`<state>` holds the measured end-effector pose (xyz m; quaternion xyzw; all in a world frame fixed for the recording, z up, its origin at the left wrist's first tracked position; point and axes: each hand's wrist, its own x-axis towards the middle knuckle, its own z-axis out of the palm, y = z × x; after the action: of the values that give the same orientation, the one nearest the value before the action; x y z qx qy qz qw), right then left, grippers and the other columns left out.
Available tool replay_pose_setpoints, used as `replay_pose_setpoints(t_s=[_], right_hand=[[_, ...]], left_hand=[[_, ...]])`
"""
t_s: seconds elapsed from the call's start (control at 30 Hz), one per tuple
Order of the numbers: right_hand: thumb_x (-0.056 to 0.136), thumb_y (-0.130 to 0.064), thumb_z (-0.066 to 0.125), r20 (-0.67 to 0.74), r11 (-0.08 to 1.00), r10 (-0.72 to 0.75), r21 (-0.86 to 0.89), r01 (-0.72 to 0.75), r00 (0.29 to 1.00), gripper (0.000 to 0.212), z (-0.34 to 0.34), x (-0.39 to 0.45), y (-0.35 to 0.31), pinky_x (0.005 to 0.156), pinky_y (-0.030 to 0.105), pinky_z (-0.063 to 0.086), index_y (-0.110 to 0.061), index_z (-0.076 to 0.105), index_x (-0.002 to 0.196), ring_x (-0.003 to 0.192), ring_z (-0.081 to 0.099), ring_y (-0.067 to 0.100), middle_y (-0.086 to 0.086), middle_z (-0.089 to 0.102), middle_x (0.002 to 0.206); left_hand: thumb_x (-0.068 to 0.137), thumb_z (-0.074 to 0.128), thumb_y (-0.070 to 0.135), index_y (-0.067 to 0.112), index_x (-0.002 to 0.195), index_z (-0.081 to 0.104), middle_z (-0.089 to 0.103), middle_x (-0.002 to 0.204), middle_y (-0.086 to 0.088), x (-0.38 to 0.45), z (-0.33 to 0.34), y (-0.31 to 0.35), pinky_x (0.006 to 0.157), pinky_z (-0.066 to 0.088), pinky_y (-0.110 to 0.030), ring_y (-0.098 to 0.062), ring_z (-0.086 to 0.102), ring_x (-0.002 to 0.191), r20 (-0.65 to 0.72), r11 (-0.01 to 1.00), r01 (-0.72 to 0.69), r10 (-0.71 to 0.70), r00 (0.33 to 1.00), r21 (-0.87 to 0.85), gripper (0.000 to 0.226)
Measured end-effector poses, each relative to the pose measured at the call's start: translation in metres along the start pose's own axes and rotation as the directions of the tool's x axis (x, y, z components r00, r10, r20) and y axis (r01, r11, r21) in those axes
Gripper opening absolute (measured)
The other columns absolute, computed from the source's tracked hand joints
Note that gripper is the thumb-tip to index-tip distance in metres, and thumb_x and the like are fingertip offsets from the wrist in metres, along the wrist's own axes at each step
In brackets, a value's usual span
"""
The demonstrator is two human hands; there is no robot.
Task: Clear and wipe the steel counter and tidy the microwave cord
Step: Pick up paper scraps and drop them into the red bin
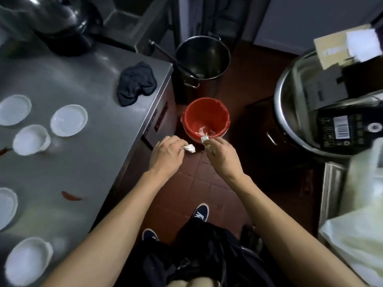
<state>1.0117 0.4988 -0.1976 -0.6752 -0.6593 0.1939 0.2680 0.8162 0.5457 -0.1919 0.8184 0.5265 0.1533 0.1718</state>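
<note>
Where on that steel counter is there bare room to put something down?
The counter is bare between the dark cloth and the white dishes, and along its near edge beside the red chilli. The left side is crowded with dishes.

The scene is dimly lit, with a cool cast. Soft glare is spread over the steel counter (68,83) towards ten o'clock. The floor (199,179) is left in deep shadow. Motion blur is seen on the white dishes (68,120) at nine o'clock and the boxes (344,48) at two o'clock. Straight edges are bent by wide-angle distortion near the borders.
</note>
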Motion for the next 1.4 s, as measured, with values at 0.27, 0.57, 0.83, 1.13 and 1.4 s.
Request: replay_pose_setpoints(t_s=[0.27, 0.57, 0.83, 1.13, 1.4], right_hand=[[0.089, -0.012, 0.064, -0.047, 0.986, 0.166, -0.005, -0.166, 0.985, 0.023, -0.033, -0.005, 0.051, 0.074, 0.041, 0.054, -0.014, 0.071, 0.111, 0.093, 0.064, 0.023, 0.001, 0.068, 0.104], [0.095, -0.018, 0.06, -0.019, 0.969, 0.246, -0.017, -0.246, 0.969, 0.023, -0.032, 0.042, 0.073, 0.078, 0.043, 0.053, -0.017, 0.068, 0.116, 0.096, 0.063, 0.022, 0.002, 0.067, 0.107], [0.095, -0.018, 0.058, 0.102, 0.956, 0.293, -0.052, -0.289, 0.951, 0.026, -0.014, 0.162, 0.072, 0.08, 0.039, 0.052, -0.016, 0.068, 0.118, 0.098, 0.063, 0.025, 0.003, 0.067, 0.11], [0.092, -0.017, 0.063, 0.168, 0.919, 0.395, -0.079, -0.387, 0.903, 0.026, 0.004, 0.247, 0.098, 0.077, 0.04, 0.052, -0.016, 0.07, 0.117, 0.092, 0.064, 0.026, 0.004, 0.066, 0.104], [0.09, -0.014, 0.061, 0.245, 0.881, 0.461, -0.011, -0.473, 0.853, 0.025, 0.037, 0.279, 0.157, 0.082, 0.036, 0.054, -0.018, 0.071, 0.113, 0.095, 0.067, 0.026, 0.007, 0.069, 0.11]], left_hand=[[0.088, 0.062, 0.013, 0.021, 0.102, 0.072, 0.068, 0.101, 0.005, 0.049, 0.03, 0.039, 0.082, 0.05, -0.041, -0.021, 0.057, 0.094, 0.104, 0.996, -0.08, 0.084, 0.991, -0.04, 0.019], [0.087, 0.063, 0.011, 0.019, 0.103, 0.072, 0.069, 0.103, 0.002, 0.113, 0.047, 0.023, 0.082, 0.05, -0.042, -0.025, 0.059, 0.095, 0.142, 0.994, -0.062, 0.074, 0.987, -0.086, 0.02], [0.088, 0.066, 0.015, 0.02, 0.104, 0.072, 0.069, 0.105, 0.004, 0.211, 0.061, -0.023, 0.081, 0.051, -0.038, -0.022, 0.058, 0.094, 0.163, 0.992, -0.006, 0.026, 0.986, -0.124, 0.019], [0.084, 0.068, 0.007, 0.019, 0.098, 0.072, 0.068, 0.098, 0.002, 0.29, 0.073, -0.064, 0.077, 0.05, -0.036, -0.024, 0.058, 0.093, 0.2, 0.984, 0.077, -0.045, 0.979, -0.158, 0.019], [0.084, 0.07, 0.008, 0.022, 0.104, 0.073, 0.068, 0.099, 0.004, 0.326, 0.123, -0.066, 0.078, 0.054, -0.038, -0.022, 0.061, 0.095, 0.298, 0.983, 0.136, -0.093, 0.95, -0.124, 0.024]])
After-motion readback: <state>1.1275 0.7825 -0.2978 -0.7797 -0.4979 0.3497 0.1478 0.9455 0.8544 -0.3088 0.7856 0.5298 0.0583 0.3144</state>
